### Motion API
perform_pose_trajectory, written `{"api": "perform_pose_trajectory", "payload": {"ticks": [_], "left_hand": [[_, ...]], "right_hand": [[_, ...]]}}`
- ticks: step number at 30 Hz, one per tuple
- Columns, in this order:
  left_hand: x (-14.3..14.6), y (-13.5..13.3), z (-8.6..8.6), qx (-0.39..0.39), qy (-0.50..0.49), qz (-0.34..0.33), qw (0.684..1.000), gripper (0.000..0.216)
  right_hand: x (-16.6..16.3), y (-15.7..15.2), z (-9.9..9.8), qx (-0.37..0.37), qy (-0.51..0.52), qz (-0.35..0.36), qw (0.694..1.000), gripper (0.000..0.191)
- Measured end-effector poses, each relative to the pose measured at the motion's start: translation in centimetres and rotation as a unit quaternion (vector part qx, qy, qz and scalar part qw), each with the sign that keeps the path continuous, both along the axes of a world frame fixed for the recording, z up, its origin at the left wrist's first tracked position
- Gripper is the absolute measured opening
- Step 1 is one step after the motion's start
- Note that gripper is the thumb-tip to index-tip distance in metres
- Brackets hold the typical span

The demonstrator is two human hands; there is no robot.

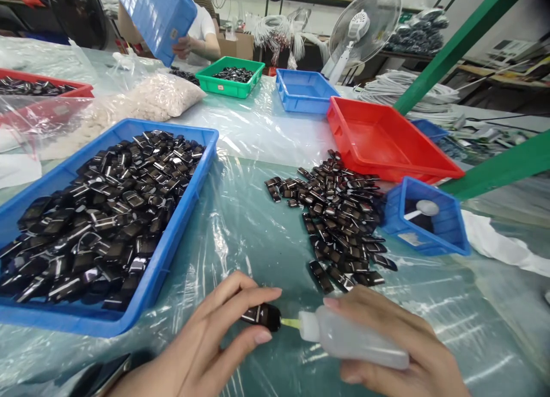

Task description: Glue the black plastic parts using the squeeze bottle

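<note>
My left hand (223, 322) is closed around a small glossy black plastic casing (264, 315), gripped between thumb and fingers. My right hand (399, 334) holds a translucent white squeeze bottle (356, 339), lying nearly level. The bottle's thin yellowish nozzle tip (291, 323) points left and meets, or almost meets, the right end of the casing. Just beyond my hands lies a loose pile of similar black casings (339, 219). To the left, a blue tray (172, 254) is heaped with more of them.
A small blue bin (451, 231) with a white spoon (423, 209) stands right of the pile, near a red tray (387, 133) and green posts (464, 47). Farther back are a green tray (230, 87), a blue tray (305, 93), a fan (361, 30) and a person lifting a blue crate (157, 13).
</note>
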State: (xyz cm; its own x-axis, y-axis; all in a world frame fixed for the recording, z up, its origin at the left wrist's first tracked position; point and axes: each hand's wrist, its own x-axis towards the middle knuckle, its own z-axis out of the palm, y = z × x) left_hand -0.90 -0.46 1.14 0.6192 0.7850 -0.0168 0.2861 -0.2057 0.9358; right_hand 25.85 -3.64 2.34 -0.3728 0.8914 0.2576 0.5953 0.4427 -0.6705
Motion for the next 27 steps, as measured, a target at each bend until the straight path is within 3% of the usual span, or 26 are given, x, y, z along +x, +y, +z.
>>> {"api": "perform_pose_trajectory", "payload": {"ticks": [13,19,24,27], "left_hand": [[-0.1,0.0,-0.1,0.047,-0.011,0.005,0.999,0.03],[0.0,-0.2,-0.6,0.054,-0.029,0.013,0.998,0.029],[0.0,-0.4,-0.7,0.051,-0.025,0.031,0.998,0.029],[-0.1,-0.3,-0.5,0.039,-0.021,0.094,0.995,0.026]], "right_hand": [[-0.4,0.5,0.3,0.03,0.016,-0.002,0.999,0.036],[-0.7,0.5,-0.2,0.015,0.041,-0.012,0.999,0.042],[-0.6,0.3,-0.2,0.0,0.061,-0.048,0.997,0.045],[0.1,-0.1,-0.5,-0.027,0.056,-0.105,0.992,0.04]]}}
